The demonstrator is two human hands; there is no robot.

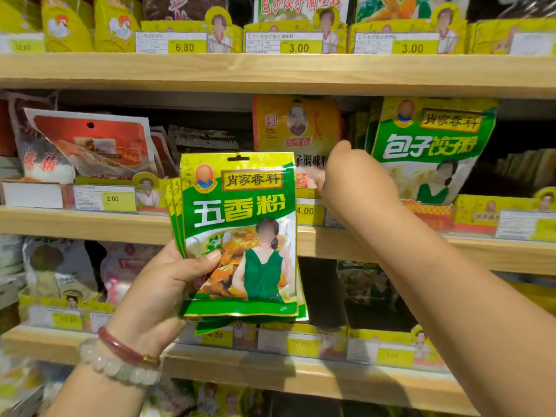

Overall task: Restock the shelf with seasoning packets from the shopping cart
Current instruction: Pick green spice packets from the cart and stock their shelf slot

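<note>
A small stack of green seasoning packets [240, 236] is held upright in the left hand [159, 284], the thumb pressed on the front packet and the fingers hidden behind. Just right of that grip and higher, the right hand [355, 179] is reached to the middle shelf [90, 221], at a yellow packet [296, 127]; its fingers are blurred, so its grip cannot be told.

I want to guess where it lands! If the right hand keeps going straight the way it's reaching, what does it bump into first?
Probably the yellow seasoning packet standing on the middle shelf. The right hand reaches toward it, though depth is hard to judge.
</note>
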